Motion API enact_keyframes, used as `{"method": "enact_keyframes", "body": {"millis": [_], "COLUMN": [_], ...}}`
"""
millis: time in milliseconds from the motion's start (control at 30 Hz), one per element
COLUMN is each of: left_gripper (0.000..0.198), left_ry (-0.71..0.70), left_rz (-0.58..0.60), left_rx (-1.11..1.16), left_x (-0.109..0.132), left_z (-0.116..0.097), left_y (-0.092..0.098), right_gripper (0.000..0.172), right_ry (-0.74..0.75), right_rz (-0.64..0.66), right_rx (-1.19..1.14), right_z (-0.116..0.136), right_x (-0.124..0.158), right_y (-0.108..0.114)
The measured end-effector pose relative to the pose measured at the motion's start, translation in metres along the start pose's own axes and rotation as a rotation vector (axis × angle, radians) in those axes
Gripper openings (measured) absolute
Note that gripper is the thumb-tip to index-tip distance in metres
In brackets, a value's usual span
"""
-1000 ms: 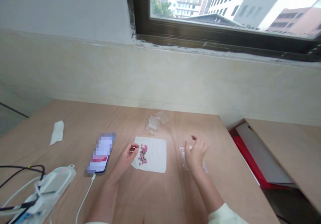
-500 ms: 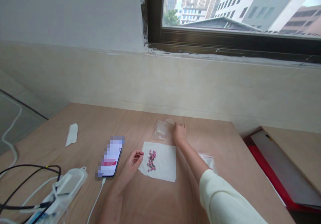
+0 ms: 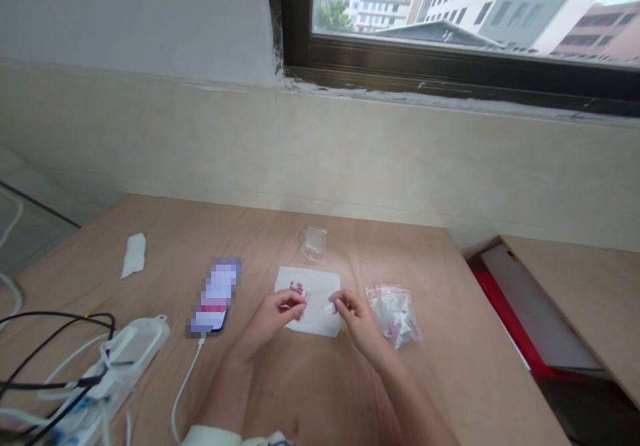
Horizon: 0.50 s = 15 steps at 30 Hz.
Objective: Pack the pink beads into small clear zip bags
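Head view. Left hand (image 3: 273,317) and right hand (image 3: 357,321) are both positioned over a white paper sheet (image 3: 324,318) lying on the wooden counter (image 3: 450,366). The fingers (image 3: 299,305) of the left hand are drawn together in a pinch at the sheet's middle. The fingers (image 3: 337,305) of the right hand are likewise pinched, just beside them. Whether either pinch grips a thin item cannot be determined at this resolution. A small cluster of pink beads (image 3: 297,289) sits on the sheet, just above the left fingers.

Right of the sheet, and near the right hand, lies a clear zip bag with red marks (image 3: 393,314). Beyond the sheet stands a small clear plastic piece (image 3: 313,243). Left of the left hand lies a phone (image 3: 215,296), its screen obscured, with a white charging cable (image 3: 183,393) attached. Further left are a white wipe (image 3: 133,255) and a white power strip (image 3: 120,359) with tangled cords.
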<state>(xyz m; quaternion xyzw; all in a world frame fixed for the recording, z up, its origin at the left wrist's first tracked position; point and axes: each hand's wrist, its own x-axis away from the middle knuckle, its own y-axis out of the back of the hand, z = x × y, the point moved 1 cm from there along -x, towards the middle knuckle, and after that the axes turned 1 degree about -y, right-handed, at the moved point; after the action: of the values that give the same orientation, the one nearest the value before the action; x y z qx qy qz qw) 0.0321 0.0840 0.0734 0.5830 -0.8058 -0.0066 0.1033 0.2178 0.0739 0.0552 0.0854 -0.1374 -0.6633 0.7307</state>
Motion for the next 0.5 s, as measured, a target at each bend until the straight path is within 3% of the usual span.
{"method": "enact_keyframes", "body": {"millis": [100,167,267,333,500], "left_gripper": [0.019,0.020,0.022,0.023,0.020], "left_ry": [0.017,0.023,0.021,0.037,0.078], "left_rz": [-0.019,-0.038,-0.018,0.007,0.071], "left_rx": [-0.053,-0.071,-0.066,-0.039,0.043], "left_x": [0.006,0.009,0.011,0.013,0.014], "left_z": [-0.003,-0.005,-0.009,-0.012,-0.017], "left_y": [-0.002,-0.006,-0.013,-0.016,-0.019], "right_gripper": [0.026,0.024,0.014,0.016,0.016], "right_ry": [0.016,0.058,0.096,0.104,0.107], "right_rz": [-0.325,-0.411,-0.124,0.030,0.029], "right_rx": [0.165,0.212,0.134,0.088,0.115], "right_z": [0.007,0.017,0.031,0.036,0.035], "right_x": [0.006,0.011,0.015,0.015,0.011], "right_y": [0.001,-0.003,-0.016,-0.023,-0.027]}}
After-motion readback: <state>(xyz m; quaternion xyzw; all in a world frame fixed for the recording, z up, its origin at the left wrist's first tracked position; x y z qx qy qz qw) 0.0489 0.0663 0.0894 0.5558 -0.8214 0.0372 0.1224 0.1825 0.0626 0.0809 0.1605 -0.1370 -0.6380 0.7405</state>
